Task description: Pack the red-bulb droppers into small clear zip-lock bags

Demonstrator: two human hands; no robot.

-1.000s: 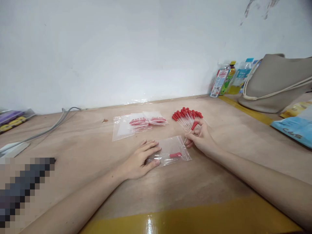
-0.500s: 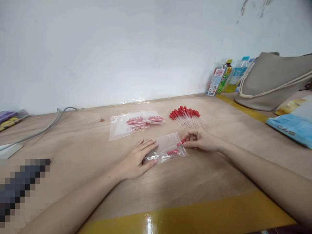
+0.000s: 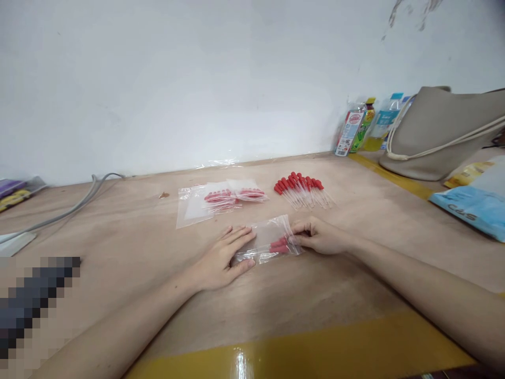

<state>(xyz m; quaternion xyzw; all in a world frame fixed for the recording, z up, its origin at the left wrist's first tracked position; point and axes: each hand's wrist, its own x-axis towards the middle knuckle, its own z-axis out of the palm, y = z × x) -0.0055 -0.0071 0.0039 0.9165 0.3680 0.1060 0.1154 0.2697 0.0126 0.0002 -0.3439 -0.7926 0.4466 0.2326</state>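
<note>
A clear zip bag (image 3: 264, 231) lies flat on the table, with red-bulbed droppers (image 3: 279, 245) inside near its right-hand mouth. My left hand (image 3: 226, 258) rests open on the bag's left end, fingers spread and thumb on the lower edge. At the mouth, my right hand (image 3: 315, 235) has thumb and fingers drawn together, the tips against or just inside the plastic; what they pinch is hidden. Behind the right hand lies a fanned pile of loose red-bulbed droppers (image 3: 300, 184). Filled zip bags (image 3: 221, 197) overlap to its left, red bulbs showing through.
Several drink bottles (image 3: 351, 129) stand by the wall at the back right, beside a grey bag (image 3: 430, 131) with a cord. A blue packet (image 3: 469, 208) lies at the right. On the left are a grey cable (image 3: 84, 200) and a purple and yellow package (image 3: 16, 193).
My right hand has shifted slightly left toward the bag's mouth. The red bulb it held at the opening is now inside, beside the other one. My left hand has stayed put.
</note>
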